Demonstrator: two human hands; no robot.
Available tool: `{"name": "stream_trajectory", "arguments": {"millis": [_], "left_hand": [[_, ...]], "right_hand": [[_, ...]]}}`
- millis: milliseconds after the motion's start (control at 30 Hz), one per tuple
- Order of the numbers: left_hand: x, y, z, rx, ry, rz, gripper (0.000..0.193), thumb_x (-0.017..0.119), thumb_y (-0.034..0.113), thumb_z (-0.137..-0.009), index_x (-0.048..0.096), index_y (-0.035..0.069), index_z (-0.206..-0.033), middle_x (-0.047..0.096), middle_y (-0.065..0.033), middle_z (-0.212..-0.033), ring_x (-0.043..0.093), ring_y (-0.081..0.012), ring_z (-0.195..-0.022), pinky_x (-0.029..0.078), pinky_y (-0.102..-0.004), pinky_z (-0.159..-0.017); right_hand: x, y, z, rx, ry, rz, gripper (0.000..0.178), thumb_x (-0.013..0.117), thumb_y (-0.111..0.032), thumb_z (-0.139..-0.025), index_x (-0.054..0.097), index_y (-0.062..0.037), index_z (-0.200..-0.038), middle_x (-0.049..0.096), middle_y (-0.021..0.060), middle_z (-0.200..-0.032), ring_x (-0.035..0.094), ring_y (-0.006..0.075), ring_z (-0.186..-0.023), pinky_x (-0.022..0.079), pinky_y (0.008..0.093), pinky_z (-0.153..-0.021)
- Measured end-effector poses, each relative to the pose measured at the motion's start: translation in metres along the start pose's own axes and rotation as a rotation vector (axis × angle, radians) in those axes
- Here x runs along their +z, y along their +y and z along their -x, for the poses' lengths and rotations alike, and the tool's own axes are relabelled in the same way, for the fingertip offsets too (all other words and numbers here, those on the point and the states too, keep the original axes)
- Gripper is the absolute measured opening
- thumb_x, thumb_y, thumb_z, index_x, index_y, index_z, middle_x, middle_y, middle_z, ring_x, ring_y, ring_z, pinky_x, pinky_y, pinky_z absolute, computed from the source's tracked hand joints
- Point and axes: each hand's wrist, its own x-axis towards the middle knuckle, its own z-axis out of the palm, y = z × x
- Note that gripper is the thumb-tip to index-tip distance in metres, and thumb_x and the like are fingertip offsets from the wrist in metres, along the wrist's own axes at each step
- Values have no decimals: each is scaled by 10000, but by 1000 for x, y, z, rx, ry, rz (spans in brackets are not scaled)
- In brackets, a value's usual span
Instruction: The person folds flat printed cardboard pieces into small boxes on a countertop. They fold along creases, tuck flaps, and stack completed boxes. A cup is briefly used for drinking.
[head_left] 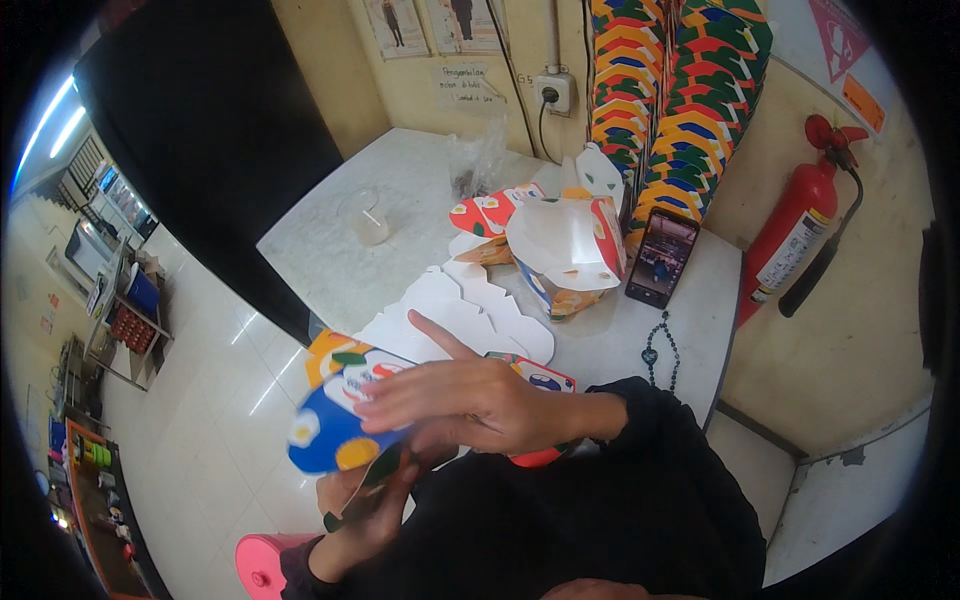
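A colourful printed paperboard food box [330, 425], partly folded, is held in front of me at the table's near left edge. Its panels are blue, yellow, white and green. My left hand [365, 505] grips it from below, fingers wrapped round a lower flap. Over its right side lies my right hand [485, 400], fingers stretched across the panel, thumb low beside the left hand, one finger raised. The palm side is hidden. Beneath and beyond my hands are white box blanks [450, 305], printed side down. Another printed piece [545, 375] shows behind my right wrist.
Assembled boxes [565, 250] stand at the table's back, before tall stacks of nested printed cartons [690, 130]. A phone [663, 257] leans there, near green beads [650, 356]. A plastic cup [370, 222] stands left. A fire extinguisher [800, 215] hangs right; a pink container [262, 567] is low left.
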Motion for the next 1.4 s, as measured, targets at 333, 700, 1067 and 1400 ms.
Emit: {"name": "stream_trajectory", "arguments": {"millis": [333, 700, 1067, 1400], "left_hand": [[-3, 6, 9, -479, -138, 1077, 837, 768, 327, -716, 319, 49, -1366, 408, -139, -1347, 394, -309, -1250, 303, -414, -1038], [-5, 15, -11, -746, 8, 1031, 481, 525, 140, -924, 326, 24, -1345, 503, -90, -1219, 481, -173, -1143, 393, -338, -965], [-5, 5, -12, -760, -221, 915, 458, 503, 267, -939, 400, 11, -1304, 520, -110, -1197, 479, -180, -1130, 389, -308, -964], [-2, -9, -6, -522, -345, 921, 758, 653, 427, -818, 318, 25, -1366, 390, -103, -1358, 372, -218, -1256, 340, -360, -1025]], "right_hand": [[-16, -19, 6, -333, 13, 311, 332, 674, -129, -803, 602, -215, -1115, 633, -40, -1129, 549, 169, -1149, 151, 582, -1095], [-24, -18, -3, -204, 0, 527, 456, 681, -266, -774, 583, -99, -1187, 499, 119, -1315, 431, 288, -1259, 301, 470, -1052], [-6, 13, -10, -78, 1, 420, 672, 614, -427, -802, 415, -86, -1346, 397, 128, -1402, 291, 318, -1345, 165, 505, -1099], [-6, 18, -1, 68, 90, -143, 237, 679, -407, -765, 697, -184, -844, 530, 64, -1281, 369, 290, -1274, 156, 504, -1084]]}}
